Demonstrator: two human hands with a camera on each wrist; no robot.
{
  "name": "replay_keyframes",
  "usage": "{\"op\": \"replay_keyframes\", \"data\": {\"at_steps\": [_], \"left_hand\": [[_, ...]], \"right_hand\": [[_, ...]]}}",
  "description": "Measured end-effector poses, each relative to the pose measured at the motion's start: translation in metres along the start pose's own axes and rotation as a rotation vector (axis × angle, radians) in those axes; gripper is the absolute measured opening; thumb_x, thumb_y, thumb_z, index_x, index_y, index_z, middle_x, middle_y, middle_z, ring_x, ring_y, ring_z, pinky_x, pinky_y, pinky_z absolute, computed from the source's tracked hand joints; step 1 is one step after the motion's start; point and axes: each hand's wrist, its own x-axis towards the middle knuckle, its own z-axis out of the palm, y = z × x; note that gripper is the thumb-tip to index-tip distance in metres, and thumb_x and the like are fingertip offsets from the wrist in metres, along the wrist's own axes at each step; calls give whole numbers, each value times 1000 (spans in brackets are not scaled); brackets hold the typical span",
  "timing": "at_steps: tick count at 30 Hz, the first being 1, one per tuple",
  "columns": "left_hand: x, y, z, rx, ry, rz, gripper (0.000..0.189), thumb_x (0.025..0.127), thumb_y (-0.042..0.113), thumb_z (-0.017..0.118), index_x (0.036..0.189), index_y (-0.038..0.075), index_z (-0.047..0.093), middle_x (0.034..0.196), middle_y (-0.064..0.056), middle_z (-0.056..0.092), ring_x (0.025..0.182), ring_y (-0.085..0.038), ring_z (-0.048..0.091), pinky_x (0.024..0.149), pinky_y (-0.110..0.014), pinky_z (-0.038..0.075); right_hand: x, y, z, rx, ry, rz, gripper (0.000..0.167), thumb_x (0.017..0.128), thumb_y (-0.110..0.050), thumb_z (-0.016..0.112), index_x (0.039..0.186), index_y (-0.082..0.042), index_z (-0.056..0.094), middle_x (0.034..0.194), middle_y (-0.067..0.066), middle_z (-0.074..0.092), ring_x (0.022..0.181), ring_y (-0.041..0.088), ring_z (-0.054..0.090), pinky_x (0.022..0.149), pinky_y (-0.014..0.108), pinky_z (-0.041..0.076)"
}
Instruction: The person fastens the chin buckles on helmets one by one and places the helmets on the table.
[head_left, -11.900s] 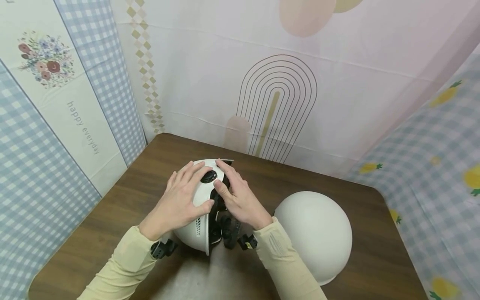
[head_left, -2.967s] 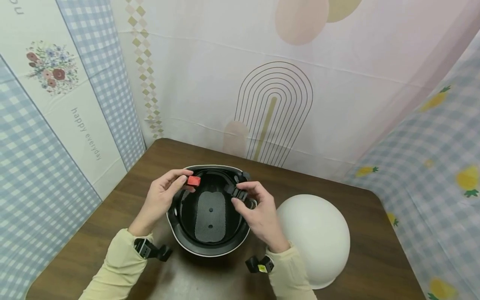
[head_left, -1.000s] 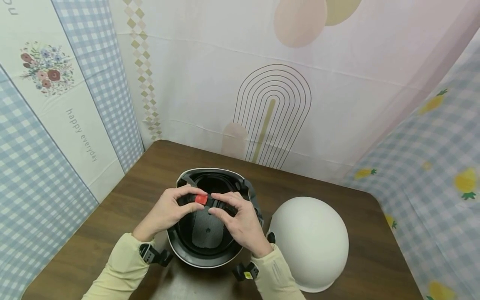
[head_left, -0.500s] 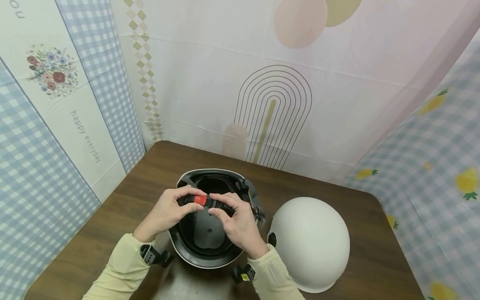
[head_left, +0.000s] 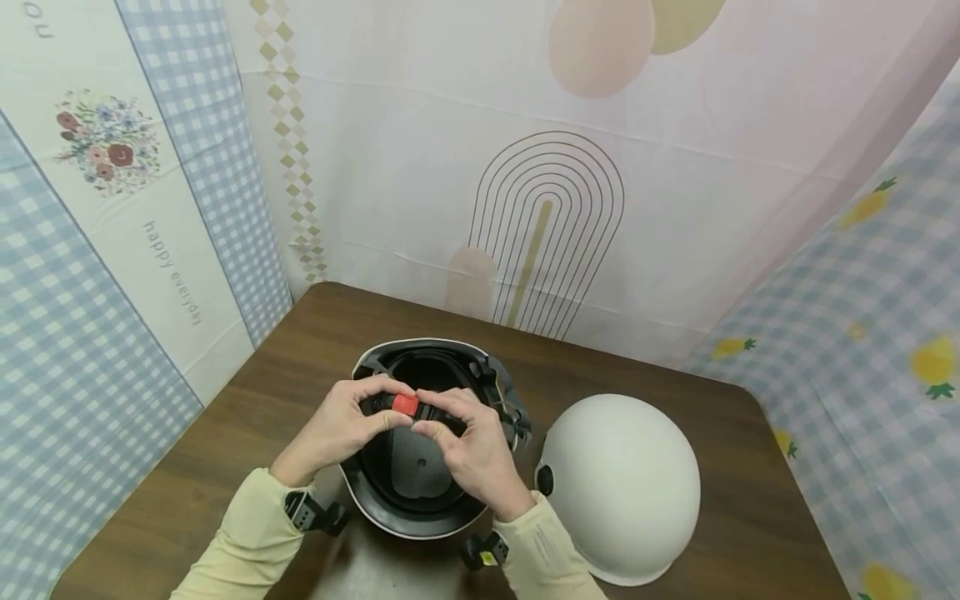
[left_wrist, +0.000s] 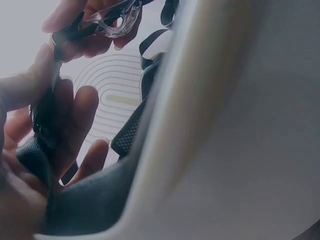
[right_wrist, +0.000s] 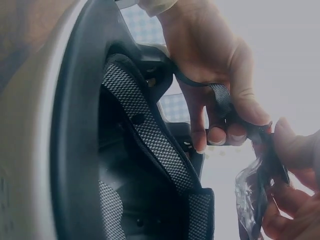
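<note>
An upturned white helmet (head_left: 420,528) sits on the table, its black padded inside facing up. Above its opening, my left hand (head_left: 337,423) pinches the red-and-black chin strap buckle (head_left: 405,405) between thumb and fingers. From the other side, my right hand (head_left: 476,446) pinches the black half of the same buckle, and the two halves meet. In the left wrist view the black strap (left_wrist: 37,155) runs down past the left fingers. A crumpled clear plastic piece (right_wrist: 247,195) hangs at the buckle in the right wrist view. The fingers partly hide the buckle.
A second white helmet (head_left: 626,479) stands dome up on the brown wooden table (head_left: 712,433), right of my right forearm. A patterned cloth (head_left: 450,150) hangs behind the table, with checked cloths at both sides.
Earlier the helmet lay on its side under both hands, then turned opening up. Three seconds ago the buckle halves were apart; they have come together. Over the last second the hands barely moved.
</note>
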Motion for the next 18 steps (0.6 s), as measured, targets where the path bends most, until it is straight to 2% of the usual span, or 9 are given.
{"op": "replay_keyframes", "data": {"at_steps": [10,15,18], "left_hand": [[-1,2,4,-1,-4,-6,26,82,17,78,106,14,71,101,3,70,96,-15,61,85,-29,47],[0,2,5,15,-8,-16,25,83,19,77,107,16,71,101,4,70,98,-14,61,85,-29,47],[0,1,6,16,-9,-25,24,84,19,77,107,18,71,102,5,69,99,-14,61,86,-30,47]], "right_hand": [[1,5,0,25,-8,-19,38,83,-23,76,120,-19,70,106,-12,68,102,10,58,88,33,48],[0,6,-4,43,-24,73,41,83,-30,76,122,-24,66,111,-12,66,105,8,59,89,35,49],[-1,8,-7,59,-12,141,40,81,-34,78,118,-25,65,111,-11,65,104,9,60,88,39,50]]}}
